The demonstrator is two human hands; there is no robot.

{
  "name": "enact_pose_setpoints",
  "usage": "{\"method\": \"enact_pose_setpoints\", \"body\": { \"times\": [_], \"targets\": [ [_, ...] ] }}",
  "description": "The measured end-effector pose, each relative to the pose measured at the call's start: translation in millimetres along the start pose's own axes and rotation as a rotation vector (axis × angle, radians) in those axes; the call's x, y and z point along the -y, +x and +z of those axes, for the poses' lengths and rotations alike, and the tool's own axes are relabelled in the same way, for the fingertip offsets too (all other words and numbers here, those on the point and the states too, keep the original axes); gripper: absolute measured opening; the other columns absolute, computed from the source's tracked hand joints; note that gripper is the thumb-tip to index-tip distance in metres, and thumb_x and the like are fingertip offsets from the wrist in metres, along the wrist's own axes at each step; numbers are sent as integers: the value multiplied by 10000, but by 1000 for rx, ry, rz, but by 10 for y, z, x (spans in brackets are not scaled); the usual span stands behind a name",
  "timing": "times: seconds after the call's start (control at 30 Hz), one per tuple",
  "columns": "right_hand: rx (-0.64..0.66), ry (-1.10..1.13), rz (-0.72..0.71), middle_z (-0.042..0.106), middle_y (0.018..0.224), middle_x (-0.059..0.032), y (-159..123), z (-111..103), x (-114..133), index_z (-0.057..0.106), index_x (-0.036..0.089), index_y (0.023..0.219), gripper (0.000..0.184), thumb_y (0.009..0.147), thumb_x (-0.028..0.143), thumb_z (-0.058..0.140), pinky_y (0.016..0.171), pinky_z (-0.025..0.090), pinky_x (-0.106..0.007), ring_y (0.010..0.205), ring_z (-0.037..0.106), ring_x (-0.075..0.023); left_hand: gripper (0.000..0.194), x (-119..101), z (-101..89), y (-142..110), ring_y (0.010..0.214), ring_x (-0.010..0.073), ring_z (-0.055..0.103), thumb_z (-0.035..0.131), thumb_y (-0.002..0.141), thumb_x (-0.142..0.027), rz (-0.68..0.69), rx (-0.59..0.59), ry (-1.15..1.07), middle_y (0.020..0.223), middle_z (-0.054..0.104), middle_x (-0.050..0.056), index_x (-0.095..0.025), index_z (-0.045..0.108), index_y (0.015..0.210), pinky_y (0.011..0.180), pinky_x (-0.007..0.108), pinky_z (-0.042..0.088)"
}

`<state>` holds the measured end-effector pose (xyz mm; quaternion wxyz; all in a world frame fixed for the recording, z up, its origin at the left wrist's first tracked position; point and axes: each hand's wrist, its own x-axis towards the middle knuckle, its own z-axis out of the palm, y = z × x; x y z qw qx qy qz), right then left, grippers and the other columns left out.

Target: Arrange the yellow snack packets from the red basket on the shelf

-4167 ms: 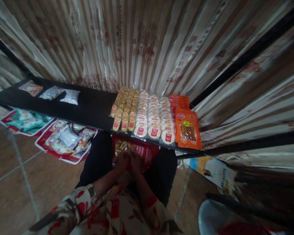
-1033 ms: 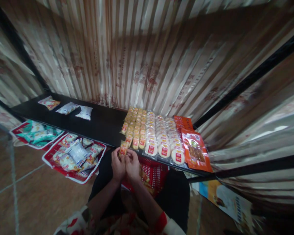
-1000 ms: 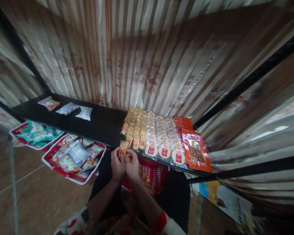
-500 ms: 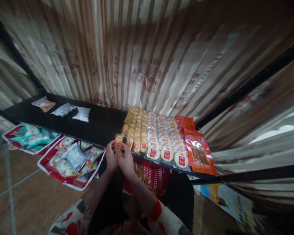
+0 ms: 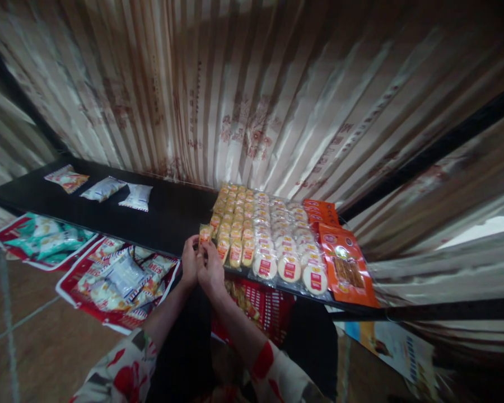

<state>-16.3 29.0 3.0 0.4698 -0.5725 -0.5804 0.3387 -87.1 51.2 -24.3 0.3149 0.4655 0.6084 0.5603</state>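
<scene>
A small yellow wrapped snack cake (image 5: 205,233) with a red-orange label stands at the front edge of the black shelf (image 5: 168,224). Both my left hand (image 5: 190,261) and my right hand (image 5: 211,271) are closed on it, one from each side, fingertips close together. Just to the right are rows of the same yellow snack cakes (image 5: 236,253), stacked upright and leaning back. Beyond those come rows of round white wrapped crackers (image 5: 289,267) with red labels. My fingers hide the lower part of the held packet.
Orange snack bags (image 5: 346,263) lie at the shelf's right end, and small pillow packs (image 5: 136,196) at its left. Below hang a red-edged bag of white packets (image 5: 121,277) and one of green packets (image 5: 52,238). A pleated curtain (image 5: 252,112) backs the shelf.
The held snack cake and both hands have shifted slightly toward the yellow rows and stay closed together. The whole view has moved a little; the other goods look unchanged.
</scene>
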Motion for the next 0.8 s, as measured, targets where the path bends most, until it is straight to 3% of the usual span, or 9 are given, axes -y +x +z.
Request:
{"method": "enact_pose_setpoints", "body": {
  "times": [0.13, 0.3, 0.53, 0.8],
  "targets": [
    [22, -45, 86, 482, 1348, -105, 17, 50, -23, 589, 177, 1179, 413, 778, 243, 510, 1025, 384, -390, 1261, 430, -248, 292, 19, 32, 79, 974, 188, 576, 544, 785, -265, 27, 35, -4, 1063, 601, 85, -159, 539, 1057, 814, 284, 492],
    [72, -129, 63, 481, 1345, -145, 72, 65, -41, 556, 125, 1222, 459, 783, 232, 476, 1063, 330, -427, 1309, 366, -269, 303, 24, 69, 129, 995, 189, 563, 534, 756, -166, 15, 40, 21, 1082, 597, 98, -144, 543, 1058, 864, 275, 465],
    [64, -185, -18, 529, 1281, -124, 140, 105, -132, 567, 161, 1199, 474, 727, 183, 521, 1026, 372, -398, 1265, 418, -265, 283, -39, 123, 140, 956, 174, 590, 552, 733, -193, -6, 15, 60, 1035, 626, 50, -212, 563, 1015, 865, 282, 465],
    [101, -148, 1, 507, 1310, -136, 149, 142, -228, 557, 147, 1214, 471, 749, 203, 510, 1051, 331, -427, 1303, 361, -280, 234, -37, 216, 172, 956, 212, 584, 569, 751, -204, 26, -33, 73, 989, 638, 89, -161, 570, 981, 873, 330, 464]
  ]
}}
